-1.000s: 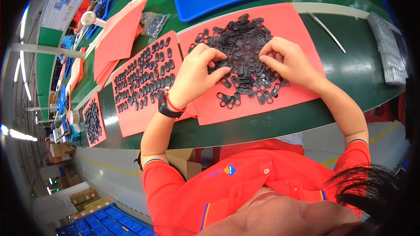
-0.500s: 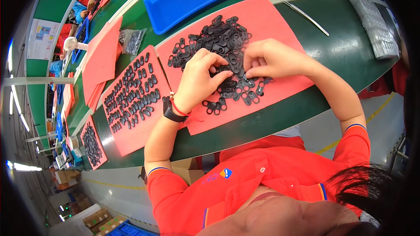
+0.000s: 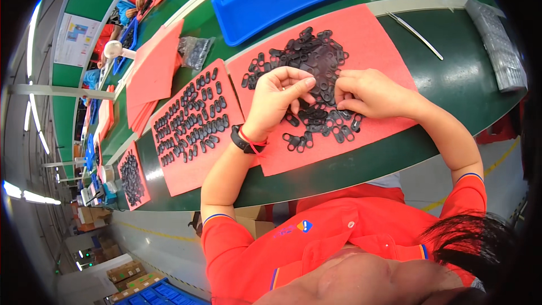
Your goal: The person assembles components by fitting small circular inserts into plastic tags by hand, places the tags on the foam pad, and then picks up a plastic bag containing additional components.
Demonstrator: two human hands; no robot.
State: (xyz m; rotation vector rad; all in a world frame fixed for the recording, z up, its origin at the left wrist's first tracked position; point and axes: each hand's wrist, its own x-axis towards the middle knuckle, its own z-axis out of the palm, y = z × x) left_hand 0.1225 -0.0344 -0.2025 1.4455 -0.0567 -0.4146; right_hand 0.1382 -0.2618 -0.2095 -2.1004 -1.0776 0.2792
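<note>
Small black oval pieces with ring-like holes lie in a loose pile (image 3: 316, 51) on a pink foam sheet (image 3: 389, 39). Over the pile's near left part is my left hand (image 3: 282, 99), its fingers curled and the thumb close to the index finger. My right hand (image 3: 372, 93) is at the pile's right side, fingertips pinched together low over the pieces. Whatever either hand holds is too small or hidden to make out. Left of the pile, a second pink sheet (image 3: 195, 175) carries similar black pieces (image 3: 195, 130) set out in rows.
Beyond the pile stands a shallow blue tray (image 3: 237, 28). Metal tweezers (image 3: 416, 35) and a clear plastic packet (image 3: 497, 45) lie to the right. At left are stacked pink sheets (image 3: 149, 73), a bag of dark pieces (image 3: 196, 51) and a small white fan (image 3: 116, 49). Co-workers sit farther off.
The view has shifted, so the bench appears further right. My left hand has turned slightly, its thumb now nearer its index finger. My right hand stays pinched beside the pile.
</note>
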